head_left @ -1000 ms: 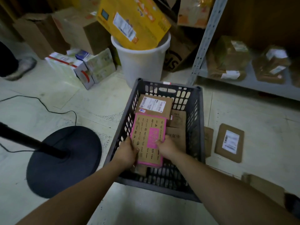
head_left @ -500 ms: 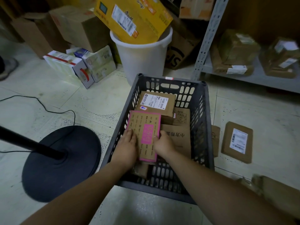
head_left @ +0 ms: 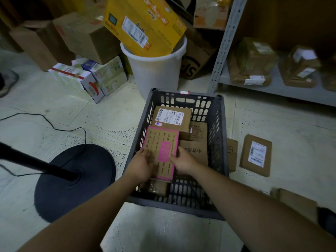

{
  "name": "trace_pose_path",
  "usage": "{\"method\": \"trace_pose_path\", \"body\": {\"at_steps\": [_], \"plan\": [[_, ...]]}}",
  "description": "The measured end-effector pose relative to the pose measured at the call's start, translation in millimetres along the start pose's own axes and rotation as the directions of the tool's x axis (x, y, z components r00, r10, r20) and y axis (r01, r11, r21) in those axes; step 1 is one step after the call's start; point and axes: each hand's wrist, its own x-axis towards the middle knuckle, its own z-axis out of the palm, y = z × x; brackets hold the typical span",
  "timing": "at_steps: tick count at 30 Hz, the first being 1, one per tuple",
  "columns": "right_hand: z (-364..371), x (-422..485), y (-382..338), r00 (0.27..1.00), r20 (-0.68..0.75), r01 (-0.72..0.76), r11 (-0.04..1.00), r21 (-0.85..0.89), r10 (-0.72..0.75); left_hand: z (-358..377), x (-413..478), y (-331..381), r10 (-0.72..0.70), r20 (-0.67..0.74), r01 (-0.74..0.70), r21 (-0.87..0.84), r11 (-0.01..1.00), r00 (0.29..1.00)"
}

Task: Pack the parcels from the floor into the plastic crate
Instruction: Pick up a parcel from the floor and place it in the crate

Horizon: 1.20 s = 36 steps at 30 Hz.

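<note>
Under both hands, inside the dark grey slotted plastic crate (head_left: 185,100), lies the pink-bordered brown cardboard parcel (head_left: 160,142), a little askew on top of other parcels. The left hand (head_left: 143,164) rests on its near left part with the fingers quite straight and spread, so it presses and does not grasp. The right hand (head_left: 183,160) touches the right edge of the same parcel, and its thumb lies over the pink label; if the other fingers curl under the edge, I cannot tell.

Just beyond the fingertips, at the far end of the crate, sits a brown cardboard box with a white shipping label (head_left: 172,119), and the far edge of the pink-bordered parcel meets it. At the outer side of the right hand is a brown box with large printed characters (head_left: 197,151), and beyond that a brown box with a small drawing (head_left: 199,131). Below the left wrist a small brown taped parcel (head_left: 156,187) shows low in the crate.

To the right of the right hand, outside the crate wall, a flat brown parcel with a white label (head_left: 255,155) lies on the pale tiled floor (head_left: 291,142). Another flat brown parcel (head_left: 232,153) lies just beside the crate, partly hidden by it. Near the right forearm one more brown parcel (head_left: 294,200) is blurred. To the left of the left arm stands a black round stand base (head_left: 76,179). Far beyond the hands a white plastic bucket (head_left: 156,73) holds a big yellow carton (head_left: 143,26).
</note>
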Motion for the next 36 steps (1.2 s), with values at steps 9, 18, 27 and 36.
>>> {"method": "trace_pose_path", "body": {"at_steps": [9, 18, 27, 36], "plan": [[-119.2, -185.3, -103.6, 0.991, -0.127, -0.065, 0.991, -0.114, 0.050, -130.2, -122.4, 149.2, -0.005, 0.241, 0.040, -0.140, 0.989, 0.970], [-228.4, -403.7, -183.7, 0.939, -0.325, -0.145, 0.986, -0.078, 0.113, -263.6, -263.8, 312.7, 0.190, 0.296, -0.159, -0.125, 0.979, 0.936], [-326.5, -566.0, -177.4, 0.805, -0.591, -0.123, 0.989, -0.078, 0.053, -281.8, -374.1, 453.6, 0.428, 0.314, -0.428, -0.072, 0.901, 0.847], [-415.0, -673.8, -83.0, 0.771, -0.637, -0.119, 0.986, -0.116, 0.018, -200.2, -450.6, 579.5, 0.547, 0.238, -0.554, -0.040, 0.831, 0.803]]}}
